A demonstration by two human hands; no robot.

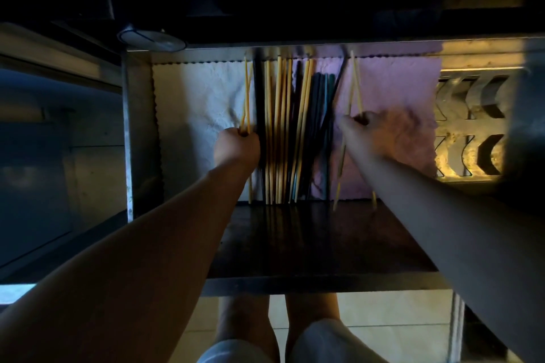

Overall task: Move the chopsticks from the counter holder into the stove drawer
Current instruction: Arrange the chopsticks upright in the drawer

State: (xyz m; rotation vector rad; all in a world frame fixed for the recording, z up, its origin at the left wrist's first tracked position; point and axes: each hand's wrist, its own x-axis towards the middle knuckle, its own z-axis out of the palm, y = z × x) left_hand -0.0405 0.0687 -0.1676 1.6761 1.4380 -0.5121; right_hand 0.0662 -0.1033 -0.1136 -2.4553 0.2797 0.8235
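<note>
Steel drawer [128,127] over tiled floor [383,309], paper liner [200,97] inside; chopstick pile [283,127] mid-drawer. Left hand [236,147], right hand [377,130] each fisted round yellow chopsticks [247,97].

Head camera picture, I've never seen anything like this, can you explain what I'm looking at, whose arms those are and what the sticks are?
There is no machine here. The single picture comes from a camera worn on a person's head, looking down, so both arms are the wearer's own. Under them is an open metal drawer lined with crumpled paper. A row of light and dark chopsticks lies on it. The left hand grips a yellow pair at the row's left edge; the right hand, blurred, grips another light pair to its right.
</note>
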